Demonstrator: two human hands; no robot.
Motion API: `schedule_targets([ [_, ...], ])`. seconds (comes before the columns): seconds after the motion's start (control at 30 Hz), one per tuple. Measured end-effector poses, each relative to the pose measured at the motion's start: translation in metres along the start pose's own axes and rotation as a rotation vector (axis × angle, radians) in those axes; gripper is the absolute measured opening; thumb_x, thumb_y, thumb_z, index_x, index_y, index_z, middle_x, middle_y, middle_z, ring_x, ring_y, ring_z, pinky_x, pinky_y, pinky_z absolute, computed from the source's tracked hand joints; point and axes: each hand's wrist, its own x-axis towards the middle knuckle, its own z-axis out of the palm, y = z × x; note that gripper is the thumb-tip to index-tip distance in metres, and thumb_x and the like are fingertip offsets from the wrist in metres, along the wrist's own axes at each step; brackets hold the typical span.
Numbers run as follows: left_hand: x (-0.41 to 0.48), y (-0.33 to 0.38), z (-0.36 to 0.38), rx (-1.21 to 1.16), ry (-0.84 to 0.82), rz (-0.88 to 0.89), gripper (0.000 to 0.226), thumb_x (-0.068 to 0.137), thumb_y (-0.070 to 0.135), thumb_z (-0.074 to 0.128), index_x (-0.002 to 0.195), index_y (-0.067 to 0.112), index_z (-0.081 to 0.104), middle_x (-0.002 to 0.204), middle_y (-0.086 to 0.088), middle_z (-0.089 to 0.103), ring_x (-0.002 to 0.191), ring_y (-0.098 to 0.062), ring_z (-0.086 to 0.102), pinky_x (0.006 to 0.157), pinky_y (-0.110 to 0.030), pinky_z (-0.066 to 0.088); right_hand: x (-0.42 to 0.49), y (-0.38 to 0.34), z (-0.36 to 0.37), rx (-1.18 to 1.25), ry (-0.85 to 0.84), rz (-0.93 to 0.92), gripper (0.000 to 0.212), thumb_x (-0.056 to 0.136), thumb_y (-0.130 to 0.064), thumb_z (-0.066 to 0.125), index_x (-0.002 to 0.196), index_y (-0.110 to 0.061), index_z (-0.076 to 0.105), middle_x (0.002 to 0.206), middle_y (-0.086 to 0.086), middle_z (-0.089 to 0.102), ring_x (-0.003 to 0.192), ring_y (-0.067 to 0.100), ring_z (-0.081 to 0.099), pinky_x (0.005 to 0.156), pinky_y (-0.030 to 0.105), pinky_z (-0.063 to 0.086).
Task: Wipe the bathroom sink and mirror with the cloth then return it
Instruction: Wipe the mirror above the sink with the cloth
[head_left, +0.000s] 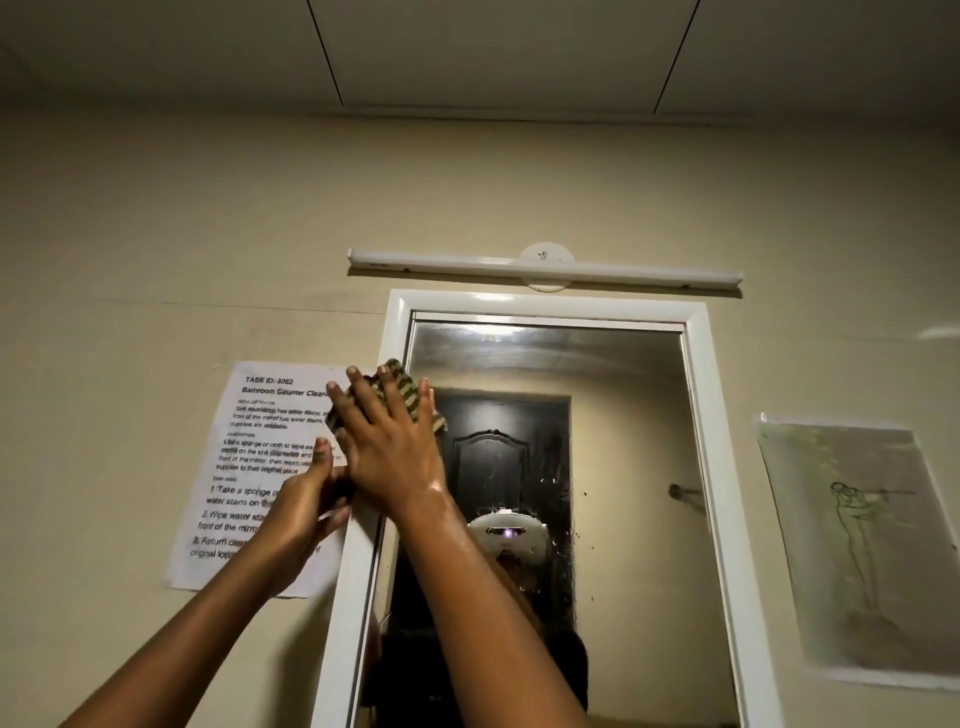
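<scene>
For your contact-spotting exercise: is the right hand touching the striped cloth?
Touching. The head view shows the right hand spread flat on the striped cloth, its fingers overlapping it.

Both forearms bare to the frame edge: left forearm (208, 613), right forearm (478, 597). Wet sheen on skin, strongest at right wrist. Left grip (306, 499), right grip (387, 441): nails short. In reflection: white head-worn camera (506, 535), rounded, small violet light at centre. Dark clothing (467, 670) below, detail too dim.

Home bathroom, framed wall mirror (597, 415), strip light (545, 267)
</scene>
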Motion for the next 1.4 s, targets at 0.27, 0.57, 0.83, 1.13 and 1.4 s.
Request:
schedule_targets([
  [0.27, -0.015, -0.015, 0.006, 0.055, 0.052, 0.09, 0.053, 0.098, 0.039, 0.031, 0.129, 0.004, 0.055, 0.119, -0.009, 0.061, 0.113, -0.021, 0.055, 0.101, -0.034, 0.041, -0.078, 0.165, -0.051, -0.086, 0.214, 0.597, 0.06, 0.097, -0.031, 0.036, 0.15, -0.031, 0.008, 0.16, 0.001, 0.004, 0.146, 0.026, 0.001, 0.11, 0.058, -0.014],
  [0.57, -0.024, -0.007, 0.006, 0.063, 0.054, 0.056, 0.057, 0.096, 0.046, 0.031, 0.125, 0.005, 0.058, 0.114, -0.013, 0.064, 0.109, -0.024, 0.058, 0.095, -0.033, 0.043, -0.193, 0.177, -0.044, 0.101, 0.401, 1.077, 0.053, 0.097, -0.035, 0.024, 0.148, -0.021, 0.022, 0.154, 0.013, 0.025, 0.138, 0.038, 0.027, 0.113, 0.053, 0.021],
  [0.83, -0.024, -0.012, 0.002, -0.008, 0.047, -0.009, 0.073, 0.091, 0.06, 0.021, 0.128, 0.007, 0.057, 0.124, -0.011, 0.062, 0.113, -0.018, 0.056, 0.093, -0.028, 0.04, -0.095, 0.104, -0.03, 0.12, 0.253, 0.824, 0.06, 0.097, -0.032, 0.037, 0.15, -0.029, 0.008, 0.16, 0.004, 0.004, 0.146, 0.031, 0.0, 0.114, 0.056, -0.013],
  [1.13, -0.042, -0.025, 0.0, -0.283, 0.105, -0.129, 0.082, 0.093, 0.059, 0.015, 0.133, -0.007, 0.043, 0.14, -0.026, 0.045, 0.132, -0.032, 0.042, 0.114, -0.039, 0.031, -0.079, -0.027, 0.02, 0.003, 0.004, 0.083, 0.052, 0.092, -0.043, 0.028, 0.144, -0.039, 0.026, 0.156, -0.002, 0.026, 0.142, 0.029, 0.026, 0.112, 0.059, 0.013],
  [1.4, -0.055, -0.04, -0.006, -0.091, 0.033, -0.115, 0.074, 0.093, 0.056, 0.021, 0.128, -0.001, 0.053, 0.124, -0.017, 0.059, 0.118, -0.026, 0.055, 0.104, -0.035, 0.04, -0.157, 0.115, -0.017, -0.045, 0.187, 0.595, 0.061, 0.092, -0.031, 0.048, 0.145, -0.036, 0.02, 0.157, 0.007, 0.02, 0.144, 0.033, 0.017, 0.113, 0.061, 0.001],
])
